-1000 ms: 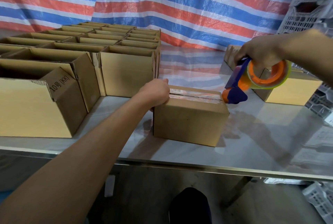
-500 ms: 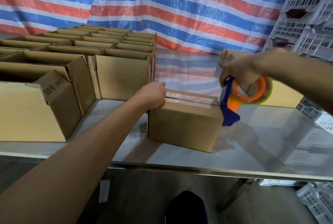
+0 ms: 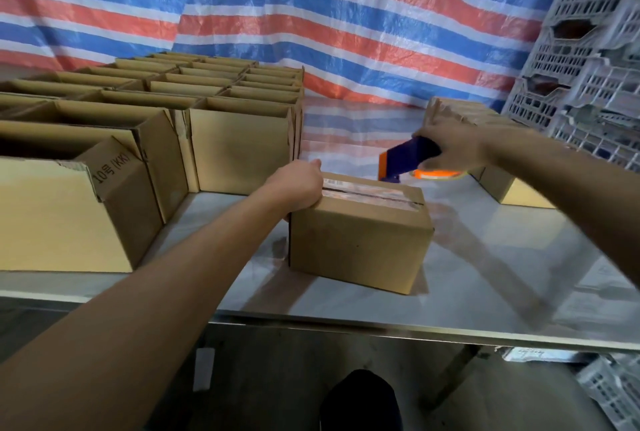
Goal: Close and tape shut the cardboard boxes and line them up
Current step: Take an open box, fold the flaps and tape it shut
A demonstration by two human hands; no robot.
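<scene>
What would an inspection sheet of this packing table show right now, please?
Surface: shiny grey metal table.
Job's things: closed brown cardboard box, clear tape along its top seam; open brown cardboard boxes in rows at left; further closed cardboard boxes at right; blue-and-orange tape dispenser.
Clutter: nothing seen.
Hands: left hand grips the taped box's left top edge; right hand holds the dispenser above its far right corner.
Cables: nothing seen.
Surroundings: red, white and blue striped tarp behind; grey plastic crates stacked at right.
</scene>
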